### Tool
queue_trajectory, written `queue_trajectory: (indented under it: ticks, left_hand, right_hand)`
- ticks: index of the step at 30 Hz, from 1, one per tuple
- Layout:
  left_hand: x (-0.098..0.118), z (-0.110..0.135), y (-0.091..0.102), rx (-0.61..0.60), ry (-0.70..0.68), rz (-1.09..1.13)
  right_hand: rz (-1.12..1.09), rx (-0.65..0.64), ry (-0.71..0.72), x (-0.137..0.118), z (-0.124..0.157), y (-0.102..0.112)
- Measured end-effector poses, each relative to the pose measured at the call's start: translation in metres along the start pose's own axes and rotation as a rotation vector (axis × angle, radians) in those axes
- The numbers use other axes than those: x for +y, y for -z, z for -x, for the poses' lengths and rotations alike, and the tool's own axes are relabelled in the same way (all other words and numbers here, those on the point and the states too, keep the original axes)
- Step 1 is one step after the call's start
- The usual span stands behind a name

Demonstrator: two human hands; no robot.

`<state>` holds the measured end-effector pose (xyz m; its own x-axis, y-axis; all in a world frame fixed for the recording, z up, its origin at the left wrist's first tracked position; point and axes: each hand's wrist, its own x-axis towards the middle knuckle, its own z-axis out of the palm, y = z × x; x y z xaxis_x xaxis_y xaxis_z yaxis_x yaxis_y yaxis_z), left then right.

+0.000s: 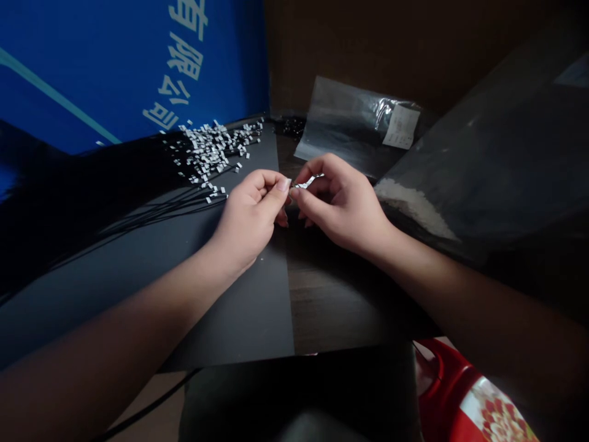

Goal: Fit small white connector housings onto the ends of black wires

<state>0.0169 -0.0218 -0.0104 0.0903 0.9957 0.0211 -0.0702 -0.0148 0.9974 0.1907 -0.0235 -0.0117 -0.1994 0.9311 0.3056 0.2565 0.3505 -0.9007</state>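
My left hand (255,212) and my right hand (345,205) meet over the middle of the table, thumb and forefinger of each pinched together, their tips nearly touching. Whatever sits between the fingertips is too small and covered to name. Something whitish and shiny (309,182) shows under the curled fingers of my right hand. Just left of my left hand lies a thick bundle of thin black wires (105,184). Many small white pieces (209,150) cap their ends, fanned out toward the back.
A grey mat (230,325) covers the left of the dark wooden table (331,313). Behind stands a blue panel (115,55). A flat clear bag (345,123) with a label lies at the back; a large clear bag (488,159) holds small white pieces (416,205). Something red (455,380) is below right.
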Motion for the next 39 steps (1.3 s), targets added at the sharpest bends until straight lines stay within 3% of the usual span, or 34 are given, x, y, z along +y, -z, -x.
queue_trajectory:
  ticks: [29,39]
  left_hand:
    - [0.012,-0.001,0.000,-0.033,0.102,0.040]
    - [0.009,-0.002,0.001,-0.057,0.058,0.013]
  right_hand:
    - [-0.070,-0.050,0.049,0.006,-0.001,0.002]
    - [-0.059,-0.054,0.020,0.004,-0.001,0.003]
